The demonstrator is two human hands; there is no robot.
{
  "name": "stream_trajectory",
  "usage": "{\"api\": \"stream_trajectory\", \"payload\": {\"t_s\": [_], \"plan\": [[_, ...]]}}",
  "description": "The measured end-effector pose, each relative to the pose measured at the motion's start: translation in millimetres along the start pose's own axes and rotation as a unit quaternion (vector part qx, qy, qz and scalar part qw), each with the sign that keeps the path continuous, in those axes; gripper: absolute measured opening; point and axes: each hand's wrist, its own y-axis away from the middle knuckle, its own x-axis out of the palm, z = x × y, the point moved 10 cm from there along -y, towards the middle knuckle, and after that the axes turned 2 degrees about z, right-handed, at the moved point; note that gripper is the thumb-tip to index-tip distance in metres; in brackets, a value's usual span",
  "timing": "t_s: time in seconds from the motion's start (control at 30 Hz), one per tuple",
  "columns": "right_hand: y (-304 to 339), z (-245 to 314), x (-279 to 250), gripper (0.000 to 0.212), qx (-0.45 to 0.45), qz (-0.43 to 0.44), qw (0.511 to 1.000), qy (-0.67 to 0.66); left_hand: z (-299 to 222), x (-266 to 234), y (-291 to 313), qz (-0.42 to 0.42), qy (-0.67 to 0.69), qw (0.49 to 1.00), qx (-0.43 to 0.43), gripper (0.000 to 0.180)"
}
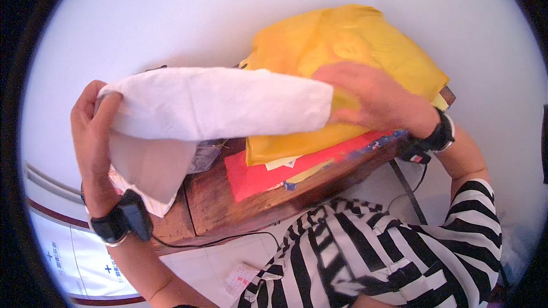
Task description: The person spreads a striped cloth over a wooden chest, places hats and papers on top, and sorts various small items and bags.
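Observation:
A long, folded white cloth (pixel 222 102) is held up in front of me, stretched sideways above a wooden surface. Its left end is gripped by my left hand (pixel 94 122), thumb in front and fingers behind. At the cloth's right end is my right hand (pixel 377 94), slightly blurred, with thumb and fingers spread apart around the edge. Yellow shows in the gap between them; whether they touch the cloth I cannot tell. Behind the right hand lies a big yellow bag (pixel 337 40). Below the cloth's left part sits a beige, flat-sided item (pixel 154 162), partly hidden.
The brown wooden top (pixel 251 208) carries a red sheet (pixel 245 177) under the yellow bag and a clear plastic package (pixel 205 157) beside it. A white wall (pixel 188 11) stands behind. A black cable (pixel 217 243) runs along the front edge.

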Motion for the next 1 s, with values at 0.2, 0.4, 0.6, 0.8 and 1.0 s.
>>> {"api": "stream_trajectory", "payload": {"t_s": [0.2, 0.4, 0.6, 0.8, 1.0], "plan": [[-28.0, 63.0, 72.1, 0.041, -0.064, 0.146, 0.986, 0.037, 8.5, -64.9, 14.8, -0.114, -0.225, 0.968, 0.012, 0.022], [-39.0, 62.4, 112.1, 0.023, -0.092, 0.141, 0.983, 0.068, 31.9, -126.9, 29.2, -0.169, -0.334, 0.927, 0.026, 0.032], [-60.4, -56.4, 40.8, 0.013, 0.235, -0.025, 0.918, -0.317, 55.4, -153.2, 33.8, -0.228, -0.180, 0.956, -0.031, 0.038], [-54.1, -126.9, -20.1, 0.031, 0.096, -0.125, 0.485, -0.860, 49.9, -104.7, -9.7, -0.140, -0.130, 0.982, 0.001, 0.048], [-15.9, -210.1, -48.3, 0.035, 0.076, -0.281, 0.489, -0.822, 15.2, -99.8, -101.0, -0.163, -0.205, 0.960, 0.104, 0.030]]}}
